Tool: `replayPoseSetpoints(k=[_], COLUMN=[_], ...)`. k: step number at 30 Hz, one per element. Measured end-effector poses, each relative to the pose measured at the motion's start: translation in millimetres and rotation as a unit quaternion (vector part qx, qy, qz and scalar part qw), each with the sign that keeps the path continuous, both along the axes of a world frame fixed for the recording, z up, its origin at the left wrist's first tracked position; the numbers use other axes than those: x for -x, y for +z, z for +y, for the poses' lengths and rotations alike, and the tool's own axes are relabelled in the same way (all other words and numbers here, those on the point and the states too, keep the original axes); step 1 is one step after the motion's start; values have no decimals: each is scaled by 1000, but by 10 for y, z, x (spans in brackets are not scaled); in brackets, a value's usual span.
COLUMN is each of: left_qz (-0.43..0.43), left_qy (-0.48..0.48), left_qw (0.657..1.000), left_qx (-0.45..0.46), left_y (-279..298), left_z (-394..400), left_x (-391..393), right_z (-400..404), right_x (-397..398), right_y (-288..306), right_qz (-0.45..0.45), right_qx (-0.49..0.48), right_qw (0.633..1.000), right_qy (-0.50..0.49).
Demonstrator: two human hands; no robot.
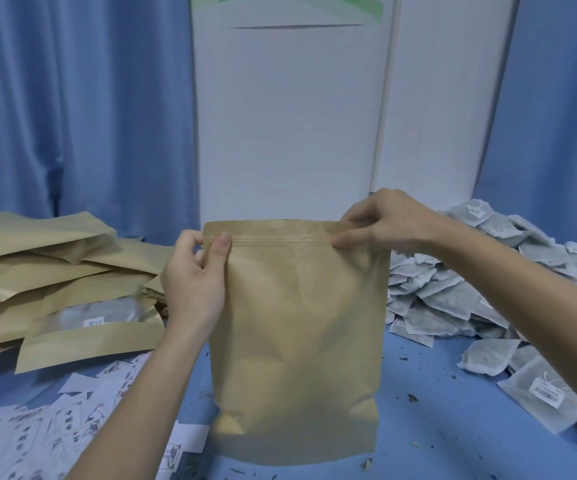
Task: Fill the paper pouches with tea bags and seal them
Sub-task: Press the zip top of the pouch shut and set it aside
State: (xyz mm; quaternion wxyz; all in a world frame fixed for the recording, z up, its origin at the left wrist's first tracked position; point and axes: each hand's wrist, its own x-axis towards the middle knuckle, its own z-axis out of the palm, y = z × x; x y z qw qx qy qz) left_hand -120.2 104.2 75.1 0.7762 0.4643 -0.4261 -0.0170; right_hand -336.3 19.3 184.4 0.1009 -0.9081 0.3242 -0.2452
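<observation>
A tall brown paper pouch (297,341) stands upright on the blue table in the middle of the view, bulging in its lower part. My left hand (193,275) pinches its top left corner at the zip strip, thumb in front. My right hand (380,220) pinches the zip strip near the top right corner. The strip between the hands looks pressed flat. A big heap of grey tea bags (481,282) lies to the right, behind my right forearm.
Several brown pouches (48,282) lie stacked at the left, one showing a clear window. Loose white paper labels (65,420) are scattered at the front left. Tea crumbs dot the blue table (429,427). White panels and blue curtains stand behind.
</observation>
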Motion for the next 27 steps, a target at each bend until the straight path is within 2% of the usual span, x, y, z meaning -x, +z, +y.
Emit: replayPoseSetpoints(k=[4, 10, 15, 20, 25, 27], left_qz=[1, -8, -14, -15, -23, -21], left_qy=[11, 11, 12, 7, 13, 12], left_qw=[1000, 1000, 1000, 1000, 1000, 1000], left_qx=[10, 1, -1, -2, -7, -6], left_y=[-10, -25, 24, 30, 50, 62], left_z=[5, 28, 19, 55, 88, 95], left_x=[40, 109, 191, 202, 216, 232], right_z=[63, -6, 51, 41, 68, 86], right_x=[-106, -135, -280, -360, -408, -476], right_y=[41, 28, 109, 85, 77, 66], right_qz=[54, 39, 92, 44, 59, 33], right_qx=[17, 17, -7, -10, -11, 0], right_qw=[998, 999, 995, 998, 996, 996], right_qy=[31, 17, 37, 45, 69, 81])
